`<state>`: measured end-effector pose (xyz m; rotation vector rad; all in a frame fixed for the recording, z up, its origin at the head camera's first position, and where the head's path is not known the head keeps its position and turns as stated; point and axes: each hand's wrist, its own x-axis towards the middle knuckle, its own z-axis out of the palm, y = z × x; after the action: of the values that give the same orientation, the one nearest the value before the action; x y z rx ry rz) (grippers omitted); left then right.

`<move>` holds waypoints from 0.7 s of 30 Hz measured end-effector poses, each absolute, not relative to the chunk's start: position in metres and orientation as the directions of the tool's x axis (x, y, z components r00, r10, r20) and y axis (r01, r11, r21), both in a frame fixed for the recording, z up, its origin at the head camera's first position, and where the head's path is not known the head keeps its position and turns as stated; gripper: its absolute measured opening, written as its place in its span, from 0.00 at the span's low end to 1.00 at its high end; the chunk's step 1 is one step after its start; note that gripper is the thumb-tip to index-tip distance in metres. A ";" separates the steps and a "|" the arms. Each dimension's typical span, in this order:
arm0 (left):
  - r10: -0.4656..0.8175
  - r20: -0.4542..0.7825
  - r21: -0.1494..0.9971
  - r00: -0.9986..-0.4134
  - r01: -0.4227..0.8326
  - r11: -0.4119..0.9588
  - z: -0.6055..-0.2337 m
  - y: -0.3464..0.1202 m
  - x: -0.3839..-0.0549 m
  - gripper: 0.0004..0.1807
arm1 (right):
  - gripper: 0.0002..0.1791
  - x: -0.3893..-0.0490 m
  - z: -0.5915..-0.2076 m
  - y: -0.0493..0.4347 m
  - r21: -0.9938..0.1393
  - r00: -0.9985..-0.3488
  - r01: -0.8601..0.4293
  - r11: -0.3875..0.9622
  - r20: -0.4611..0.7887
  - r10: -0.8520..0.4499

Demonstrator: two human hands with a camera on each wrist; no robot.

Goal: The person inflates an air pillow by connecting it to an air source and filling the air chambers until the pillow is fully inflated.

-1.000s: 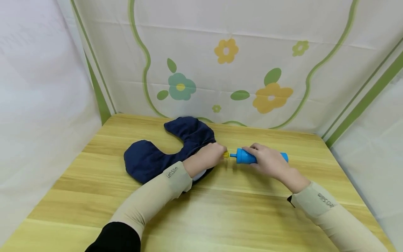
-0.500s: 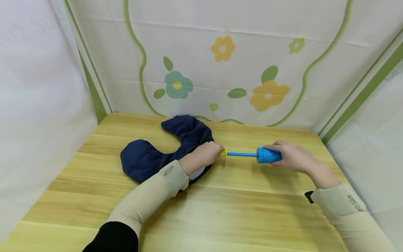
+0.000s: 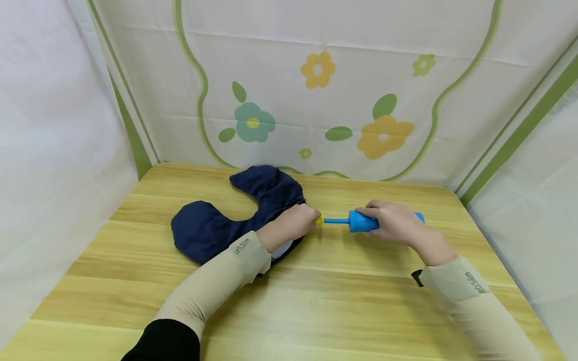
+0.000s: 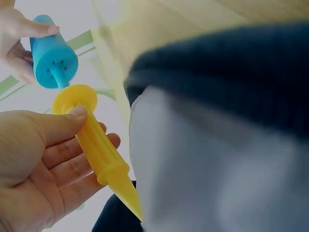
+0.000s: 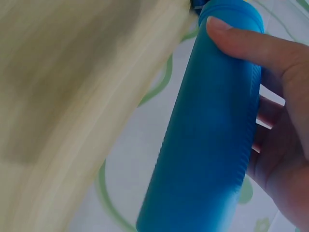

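A dark blue U-shaped neck pillow [image 3: 203, 228] lies on the table, its cover parted at the near right side where a pale inner part [image 4: 193, 164] shows. My left hand [image 3: 293, 221] pinches the yellow handle [image 4: 99, 145] of a hand pump between thumb and fingers. The tapered yellow tip runs down to the pillow's edge; its end is hidden. In the right hand [image 3: 397, 223] is the pump's blue barrel [image 5: 203, 121], gripped round its side. Between the two hands, a short length of blue rod [image 3: 336, 220] shows.
The wood-grain table [image 3: 289, 316] spreads under both arms. A white cloth backdrop [image 3: 280, 65] with printed flowers stands along its far edge, and white sheets hang at the left and right sides.
My right hand drew the blue barrel rightward, baring a long rod, then slid it partway back left. The left hand kept its hold on the yellow handle beside the pillow.
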<state>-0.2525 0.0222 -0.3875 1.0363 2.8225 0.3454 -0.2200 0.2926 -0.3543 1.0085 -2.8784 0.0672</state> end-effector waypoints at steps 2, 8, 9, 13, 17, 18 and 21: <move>0.649 -0.028 0.248 -0.761 0.623 0.742 -0.389 0.022 -0.253 0.11 | 0.32 -0.222 -0.357 0.282 -0.004 -0.769 -0.634 0.773 0.111 -0.630; 0.647 -0.038 0.255 -0.761 0.619 0.743 -0.390 0.023 -0.254 0.10 | 0.33 -0.227 -0.365 0.256 0.017 -0.743 -0.661 0.751 0.127 -0.657; 0.648 -0.039 0.257 -0.761 0.619 0.742 -0.389 0.023 -0.254 0.10 | 0.34 -0.227 -0.366 0.252 0.015 -0.742 -0.662 0.750 0.129 -0.658; 0.647 -0.046 0.271 -0.761 0.614 0.742 -0.388 0.025 -0.254 0.10 | 0.34 -0.228 -0.367 0.245 -0.013 -0.745 -0.660 0.751 0.131 -0.654; 0.637 -0.057 0.276 -0.769 0.601 0.750 -0.388 0.026 -0.255 0.10 | 0.34 -0.229 -0.367 0.249 -0.066 -0.771 -0.636 0.769 0.086 -0.631; 0.635 -0.059 0.275 -0.770 0.599 0.752 -0.389 0.026 -0.255 0.10 | 0.34 -0.229 -0.366 0.252 -0.079 -0.783 -0.622 0.779 0.062 -0.619; 0.633 -0.060 0.272 -0.772 0.597 0.754 -0.389 0.027 -0.255 0.10 | 0.34 -0.230 -0.362 0.262 -0.122 -0.813 -0.577 0.808 -0.008 -0.582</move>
<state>-0.2553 0.0266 -0.3891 0.9884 2.8018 0.3590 -0.2297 0.2625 -0.3619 0.9712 -3.0292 0.1814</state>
